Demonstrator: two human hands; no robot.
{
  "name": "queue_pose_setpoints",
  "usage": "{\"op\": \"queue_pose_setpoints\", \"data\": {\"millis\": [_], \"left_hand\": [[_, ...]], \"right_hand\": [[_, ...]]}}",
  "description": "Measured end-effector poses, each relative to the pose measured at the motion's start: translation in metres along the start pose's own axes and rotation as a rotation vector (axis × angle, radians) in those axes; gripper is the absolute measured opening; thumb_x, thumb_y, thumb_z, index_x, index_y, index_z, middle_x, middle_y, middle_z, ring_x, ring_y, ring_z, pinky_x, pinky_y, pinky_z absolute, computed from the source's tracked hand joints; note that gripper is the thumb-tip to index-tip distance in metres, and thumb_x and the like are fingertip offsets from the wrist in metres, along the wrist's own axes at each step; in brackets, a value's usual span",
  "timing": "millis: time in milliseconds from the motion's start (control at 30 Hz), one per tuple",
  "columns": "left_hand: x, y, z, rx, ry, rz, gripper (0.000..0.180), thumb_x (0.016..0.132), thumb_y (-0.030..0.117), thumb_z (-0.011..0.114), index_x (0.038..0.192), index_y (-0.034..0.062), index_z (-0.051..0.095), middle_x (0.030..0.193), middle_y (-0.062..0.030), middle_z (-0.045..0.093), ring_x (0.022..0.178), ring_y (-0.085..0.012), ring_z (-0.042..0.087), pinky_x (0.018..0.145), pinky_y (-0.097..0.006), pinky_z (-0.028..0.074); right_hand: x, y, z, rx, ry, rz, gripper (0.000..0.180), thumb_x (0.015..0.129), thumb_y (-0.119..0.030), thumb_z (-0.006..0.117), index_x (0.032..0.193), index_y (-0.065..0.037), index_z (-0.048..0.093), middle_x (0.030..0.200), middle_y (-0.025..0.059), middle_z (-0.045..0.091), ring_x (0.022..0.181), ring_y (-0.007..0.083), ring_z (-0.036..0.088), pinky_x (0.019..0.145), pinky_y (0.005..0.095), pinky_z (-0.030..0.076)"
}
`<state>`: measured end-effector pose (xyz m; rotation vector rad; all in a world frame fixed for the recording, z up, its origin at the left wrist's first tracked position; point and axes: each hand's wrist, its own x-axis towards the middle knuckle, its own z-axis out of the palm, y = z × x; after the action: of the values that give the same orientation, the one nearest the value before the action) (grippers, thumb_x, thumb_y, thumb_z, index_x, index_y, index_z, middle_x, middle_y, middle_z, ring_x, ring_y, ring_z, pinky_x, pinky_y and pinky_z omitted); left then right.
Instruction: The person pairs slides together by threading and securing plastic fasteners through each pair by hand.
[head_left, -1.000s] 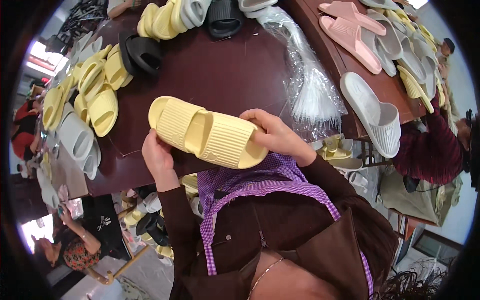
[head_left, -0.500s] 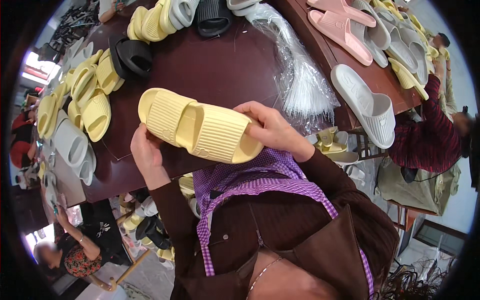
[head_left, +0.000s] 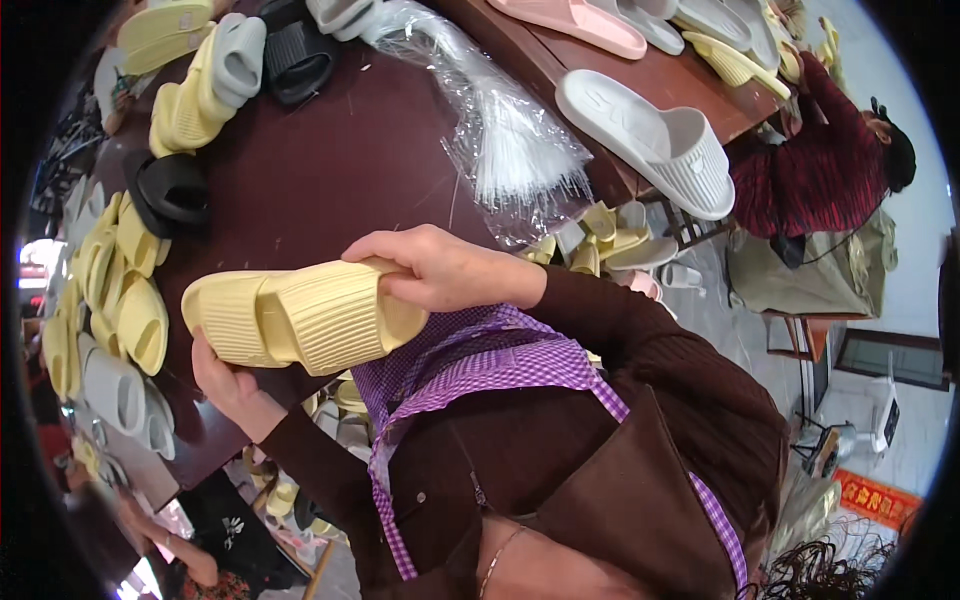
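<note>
Yellow slippers (head_left: 300, 317) dropped lower and leftward versus earlier frame, nearer chest. Left hand (head_left: 232, 385) cupped beneath, fingers closed on lower edge; right hand (head_left: 432, 268) clamped over top, likely keeping pair pressed together above dark table (head_left: 340, 160).

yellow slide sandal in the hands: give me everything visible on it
The yellow slide sandal is pale yellow, looks like soft moulded foam, with a wide ribbed strap and fine parallel ridges across its surface. It lies roughly level above the near edge of the dark brown table, lifted off it. The left hand cups it from below at one end; the right hand grips the other end from above, fingers over the edge. No damage shows.
</note>
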<state>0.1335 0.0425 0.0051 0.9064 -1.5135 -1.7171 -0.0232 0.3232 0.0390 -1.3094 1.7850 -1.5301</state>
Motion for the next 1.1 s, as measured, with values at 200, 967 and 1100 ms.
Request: {"op": "queue_pose_setpoints", "data": {"millis": [200,967,1100], "left_hand": [[0.044,-0.06,-0.119,0.054,0.193,0.245,0.035,0.094,0.025,0.049,0.109,-0.0046,0.059,0.103,-0.0104,0.063,0.092,-0.0172,0.061,0.079,-0.029,0.05],[-0.018,0.062,0.141,0.463,-0.349,0.587,0.023,0.087,0.013,0.061,0.102,-0.0033,0.062,0.096,-0.0084,0.063,0.087,-0.0144,0.058,0.079,-0.027,0.046],[-0.066,0.014,0.198,0.679,-0.674,0.719,0.019,0.081,0.012,0.064,0.092,-0.0032,0.061,0.084,-0.0153,0.06,0.081,-0.0275,0.06,0.073,-0.034,0.048]], "right_hand": [[-0.009,-0.016,-0.011,-0.116,0.031,-0.08,0.039,0.074,0.002,0.053,0.113,0.002,0.055,0.102,0.0163,0.065,0.094,0.0284,0.065,0.083,0.0341,0.051],[0.071,0.009,-0.12,-0.629,0.442,-0.355,0.019,0.082,-0.014,0.06,0.098,-0.005,0.066,0.087,0.0107,0.067,0.08,0.0228,0.064,0.073,0.0317,0.051],[0.03,0.023,-0.103,-0.353,0.659,-0.119,0.015,0.086,-0.004,0.056,0.098,-0.001,0.064,0.084,0.0079,0.068,0.076,0.013,0.064,0.07,0.0265,0.051]]}}
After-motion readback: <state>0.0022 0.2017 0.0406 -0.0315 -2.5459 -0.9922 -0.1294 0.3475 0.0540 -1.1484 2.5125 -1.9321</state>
